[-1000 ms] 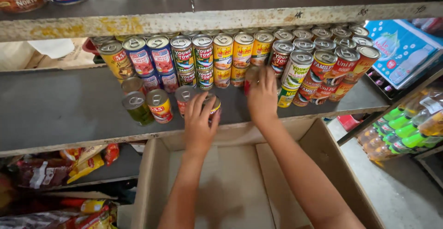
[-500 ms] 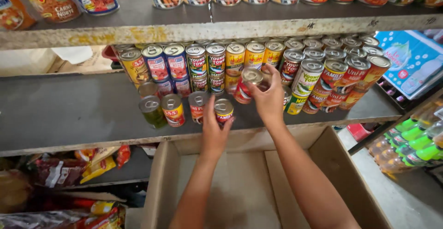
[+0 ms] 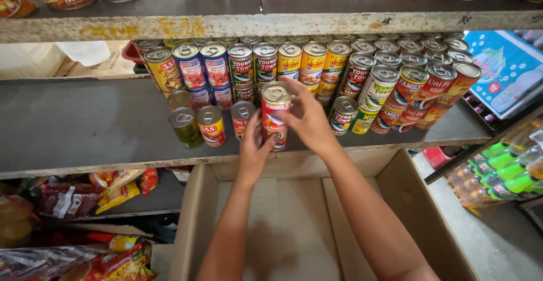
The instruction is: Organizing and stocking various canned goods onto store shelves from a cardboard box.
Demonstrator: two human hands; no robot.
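Right hand (image 3: 310,119) lifts 1 red can (image 3: 275,106) upright above the shelf (image 3: 85,128), fingers wrapped around its side. Left hand (image 3: 255,148) pinches a second can (image 3: 277,138) on the shelf directly beneath, steadying it.
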